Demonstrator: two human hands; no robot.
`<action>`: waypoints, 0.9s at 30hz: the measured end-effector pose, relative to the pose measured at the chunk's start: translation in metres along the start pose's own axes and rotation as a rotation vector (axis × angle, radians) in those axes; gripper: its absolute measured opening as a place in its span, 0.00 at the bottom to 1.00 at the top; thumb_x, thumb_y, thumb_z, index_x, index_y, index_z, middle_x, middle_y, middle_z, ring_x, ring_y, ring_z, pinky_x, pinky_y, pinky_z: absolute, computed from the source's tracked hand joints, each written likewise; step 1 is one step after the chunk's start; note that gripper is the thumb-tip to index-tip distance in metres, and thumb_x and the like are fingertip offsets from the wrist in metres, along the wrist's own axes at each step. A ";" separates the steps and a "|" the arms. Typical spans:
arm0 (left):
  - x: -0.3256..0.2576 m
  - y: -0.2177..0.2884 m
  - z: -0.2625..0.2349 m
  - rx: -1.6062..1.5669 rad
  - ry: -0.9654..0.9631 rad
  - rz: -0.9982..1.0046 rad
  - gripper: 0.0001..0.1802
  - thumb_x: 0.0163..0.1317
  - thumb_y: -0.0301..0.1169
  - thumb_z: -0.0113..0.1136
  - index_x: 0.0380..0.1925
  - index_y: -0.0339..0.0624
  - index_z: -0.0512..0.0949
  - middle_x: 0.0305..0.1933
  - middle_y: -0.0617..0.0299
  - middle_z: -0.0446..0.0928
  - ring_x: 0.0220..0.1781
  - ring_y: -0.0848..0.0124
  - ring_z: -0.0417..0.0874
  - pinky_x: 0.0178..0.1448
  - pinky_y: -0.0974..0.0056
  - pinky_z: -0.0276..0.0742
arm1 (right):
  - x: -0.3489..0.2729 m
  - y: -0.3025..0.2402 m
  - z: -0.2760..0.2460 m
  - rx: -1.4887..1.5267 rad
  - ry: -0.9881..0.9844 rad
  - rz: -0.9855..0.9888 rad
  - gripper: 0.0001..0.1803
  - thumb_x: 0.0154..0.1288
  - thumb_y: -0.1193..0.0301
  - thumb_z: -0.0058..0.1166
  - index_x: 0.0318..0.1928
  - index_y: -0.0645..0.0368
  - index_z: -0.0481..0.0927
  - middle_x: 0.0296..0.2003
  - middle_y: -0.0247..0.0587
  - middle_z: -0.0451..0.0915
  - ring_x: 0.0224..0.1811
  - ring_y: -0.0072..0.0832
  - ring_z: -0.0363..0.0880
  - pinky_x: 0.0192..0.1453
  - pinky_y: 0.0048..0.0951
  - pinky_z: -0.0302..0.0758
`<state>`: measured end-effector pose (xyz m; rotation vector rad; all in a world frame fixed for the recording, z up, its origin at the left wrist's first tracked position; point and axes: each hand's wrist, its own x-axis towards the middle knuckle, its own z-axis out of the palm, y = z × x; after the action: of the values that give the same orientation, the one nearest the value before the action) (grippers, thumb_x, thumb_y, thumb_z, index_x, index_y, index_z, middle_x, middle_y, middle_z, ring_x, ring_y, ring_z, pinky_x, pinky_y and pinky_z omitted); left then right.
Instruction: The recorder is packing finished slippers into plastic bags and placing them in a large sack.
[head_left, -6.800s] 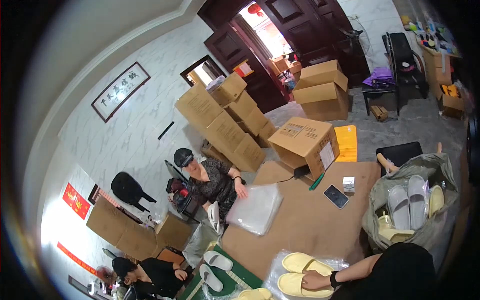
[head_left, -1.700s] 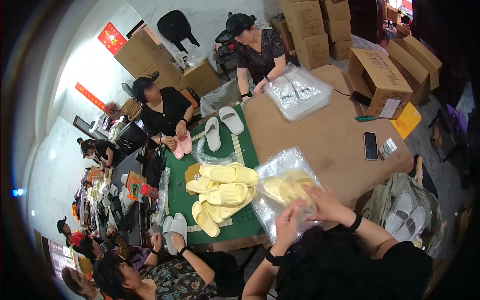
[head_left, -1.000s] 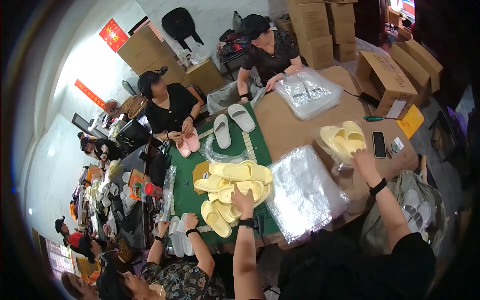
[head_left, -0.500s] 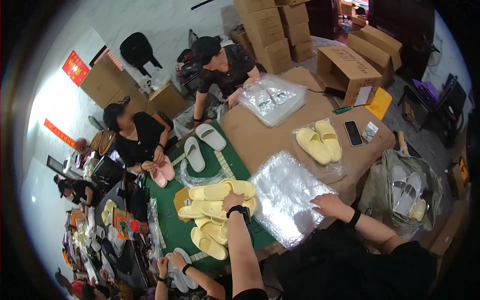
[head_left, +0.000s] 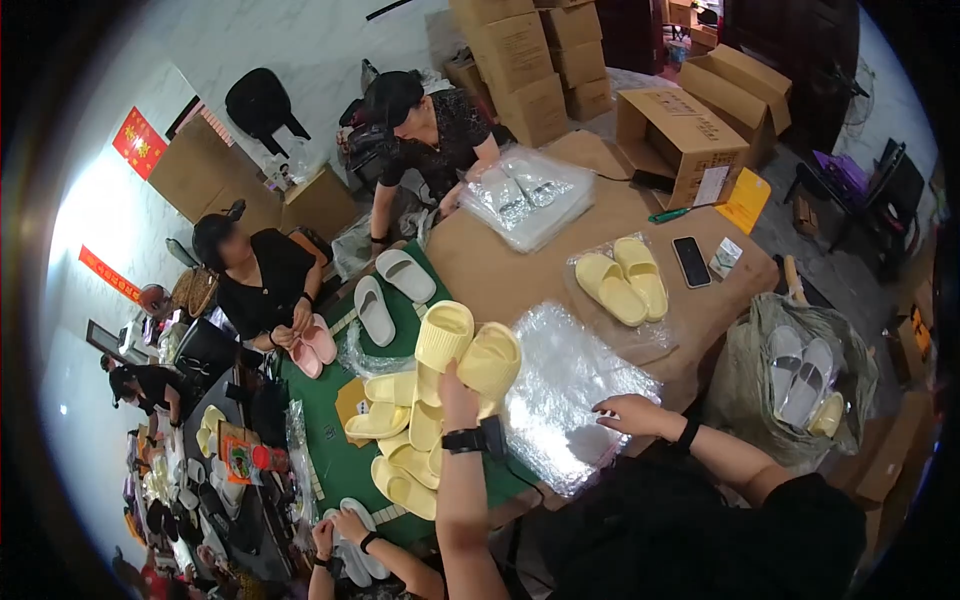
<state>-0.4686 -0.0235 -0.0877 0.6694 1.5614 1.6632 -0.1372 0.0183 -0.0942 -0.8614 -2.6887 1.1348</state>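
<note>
Raised above the table, a pair of pale yellow slippers (head_left: 488, 360) stands toes up. My left hand (head_left: 460, 396) is closed on the pair from the near side, and its fingertips are partly hidden. Below and left of it, several more yellow slippers (head_left: 404, 488) lie piled on the green table top. To the right, a stack of clear plastic bags (head_left: 560, 400) spreads flat and shiny. My right hand (head_left: 634, 414) rests at its right edge, fingers stretched out, holding nothing.
Beyond the bags lie a bagged yellow pair (head_left: 625, 280), a phone (head_left: 690, 262) and an open carton (head_left: 690, 140). Grey slippers (head_left: 376, 312) stand at the far left. A sack (head_left: 750, 370) sits at the right. Co-workers handle pink slippers (head_left: 312, 348) and bags (head_left: 530, 200).
My left hand has lifted a yellow pair off the pile and tilted it upright. My right hand has drawn slightly left over the bags. The whole view has shifted a little.
</note>
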 end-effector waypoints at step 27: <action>-0.140 -0.103 0.055 -0.438 -0.312 -1.026 0.11 0.61 0.40 0.51 0.38 0.48 0.66 0.42 0.60 0.73 0.36 0.72 0.71 0.39 0.70 0.69 | 0.049 0.058 0.078 0.360 -0.230 -0.004 0.15 0.42 0.74 0.52 0.35 0.53 0.81 0.50 0.57 0.64 0.52 0.49 0.64 0.51 0.39 0.65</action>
<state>-0.3256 -0.1054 -0.1664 -0.1269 0.9700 0.9763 -0.1752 0.0278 -0.1960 -0.7016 -2.5215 1.7410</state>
